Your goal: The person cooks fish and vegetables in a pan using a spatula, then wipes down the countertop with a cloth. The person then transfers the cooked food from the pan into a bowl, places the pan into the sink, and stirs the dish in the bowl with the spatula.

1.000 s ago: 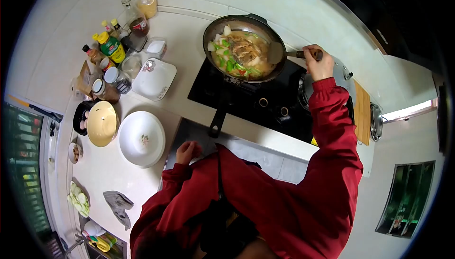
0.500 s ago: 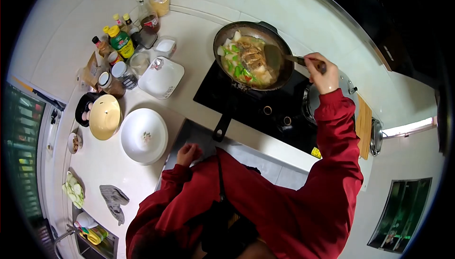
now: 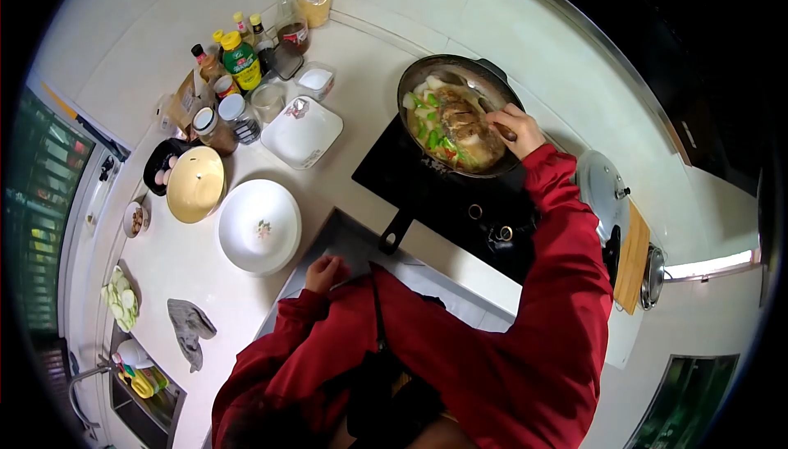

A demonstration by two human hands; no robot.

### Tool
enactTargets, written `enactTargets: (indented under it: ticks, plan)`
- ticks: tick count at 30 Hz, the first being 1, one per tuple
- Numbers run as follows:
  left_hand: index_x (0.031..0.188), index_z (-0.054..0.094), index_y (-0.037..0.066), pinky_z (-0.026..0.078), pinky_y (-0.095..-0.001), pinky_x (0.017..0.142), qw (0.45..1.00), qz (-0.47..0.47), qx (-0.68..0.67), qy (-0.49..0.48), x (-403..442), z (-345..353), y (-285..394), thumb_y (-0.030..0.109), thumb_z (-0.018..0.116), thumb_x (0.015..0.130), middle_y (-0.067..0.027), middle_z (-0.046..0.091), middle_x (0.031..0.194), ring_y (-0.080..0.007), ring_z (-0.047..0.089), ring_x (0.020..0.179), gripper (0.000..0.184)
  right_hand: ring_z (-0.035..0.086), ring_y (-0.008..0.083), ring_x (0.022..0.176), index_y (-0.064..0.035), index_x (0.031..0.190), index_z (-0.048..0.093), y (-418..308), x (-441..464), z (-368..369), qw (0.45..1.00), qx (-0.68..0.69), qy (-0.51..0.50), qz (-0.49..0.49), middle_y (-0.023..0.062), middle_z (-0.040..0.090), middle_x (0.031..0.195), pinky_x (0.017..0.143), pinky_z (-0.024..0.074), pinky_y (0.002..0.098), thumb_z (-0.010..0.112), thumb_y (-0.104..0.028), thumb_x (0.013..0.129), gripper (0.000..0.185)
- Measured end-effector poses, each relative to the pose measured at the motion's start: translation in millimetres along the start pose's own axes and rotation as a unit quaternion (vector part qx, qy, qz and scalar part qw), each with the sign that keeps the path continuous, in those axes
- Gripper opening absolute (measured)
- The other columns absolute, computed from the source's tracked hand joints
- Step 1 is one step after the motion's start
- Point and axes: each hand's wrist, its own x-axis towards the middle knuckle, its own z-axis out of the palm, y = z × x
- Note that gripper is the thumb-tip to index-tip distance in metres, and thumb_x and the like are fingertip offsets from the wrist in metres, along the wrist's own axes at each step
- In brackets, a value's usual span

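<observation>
My right hand [image 3: 523, 132] grips the handle of a spatula [image 3: 486, 104], which reaches down into a dark wok [image 3: 490, 80] on the cooktop. The spatula's blade is at the far side of the wok, partly hidden by the food. A browned piece that looks like fish [image 3: 466, 121] lies in the wok, with green pepper pieces [image 3: 430, 133] and pale chunks along its left side. My left hand [image 3: 326, 272] is held low in front of my body, its fingers curled in with nothing visible in them. Near it is the wok's long handle [image 3: 396, 232].
A white bowl [image 3: 260, 240], a square white dish [image 3: 316, 141] and a yellow bowl [image 3: 197, 174] stand on the left counter. Bottles [image 3: 242, 63] and jars [image 3: 215, 133] crowd the back. A lidded pot [image 3: 603, 182] and wooden board [image 3: 632, 260] are at the right.
My right hand has moved left, closer over the wok, and the spatula has gone from the right of the fish to its far side. My left hand stays curled.
</observation>
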Motion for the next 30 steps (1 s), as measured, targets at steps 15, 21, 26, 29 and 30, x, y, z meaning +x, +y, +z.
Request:
enactTargets:
  ticks: [15, 21, 26, 29, 30]
  plan:
    - [0.088, 0.051, 0.001, 0.047, -0.0269, 0.061, 1.0, -0.018, 0.015, -0.006, 12, 9, 3, 0.021, 0.047, 0.08, -0.0093, 0.056, 0.076, -0.0183, 0.057, 0.068, 0.021, 0.055, 0.013, 0.059, -0.0001, 0.086, 0.055, -62, -11, -30, 0.914, 0.305, 0.17, 0.206, 0.0085, 0.056, 0.078, 0.052, 0.0437, 0.0201, 0.054, -0.003, 0.072, 0.014]
    - [0.088, 0.051, 0.002, 0.047, -0.0263, 0.059, 1.0, -0.017, 0.01, -0.008, 16, 8, 3, 0.021, 0.046, 0.081, -0.0085, 0.056, 0.076, -0.0176, 0.057, 0.068, 0.021, 0.054, 0.0119, 0.056, 0.0038, 0.079, 0.055, -80, -9, -5, 0.898, 0.335, 0.168, 0.231, 0.0082, 0.055, 0.077, 0.049, 0.0451, 0.0205, 0.053, -0.002, 0.073, 0.009]
    - [0.088, 0.051, 0.002, 0.047, -0.0261, 0.057, 1.0, -0.017, 0.013, -0.003, 15, 7, 6, 0.021, 0.046, 0.081, -0.0079, 0.056, 0.076, -0.0167, 0.056, 0.066, 0.021, 0.056, 0.0151, 0.056, 0.001, 0.077, 0.056, -67, -3, 7, 0.95, 0.181, 0.128, 0.221, 0.0111, 0.057, 0.067, 0.05, 0.044, 0.0243, 0.055, -0.003, 0.068, 0.009]
    - [0.088, 0.051, 0.002, 0.047, -0.0263, 0.057, 1.0, -0.024, 0.007, -0.003, 15, 6, 8, 0.021, 0.046, 0.081, -0.0083, 0.056, 0.076, -0.0169, 0.056, 0.066, 0.021, 0.057, 0.0199, 0.059, -0.0007, 0.077, 0.056, -54, -2, 13, 0.972, 0.081, 0.166, 0.147, 0.0131, 0.057, 0.068, 0.054, 0.0436, 0.0258, 0.056, -0.005, 0.066, 0.011]
    - [0.088, 0.051, 0.002, 0.047, -0.0263, 0.057, 1.0, -0.024, 0.005, -0.003, 15, 5, 7, 0.021, 0.046, 0.081, -0.0083, 0.056, 0.076, -0.0169, 0.056, 0.066, 0.021, 0.057, 0.0199, 0.059, -0.0007, 0.077, 0.056, -55, -3, 10, 0.972, 0.081, 0.164, 0.146, 0.0131, 0.057, 0.068, 0.054, 0.0436, 0.0258, 0.056, -0.005, 0.066, 0.011]
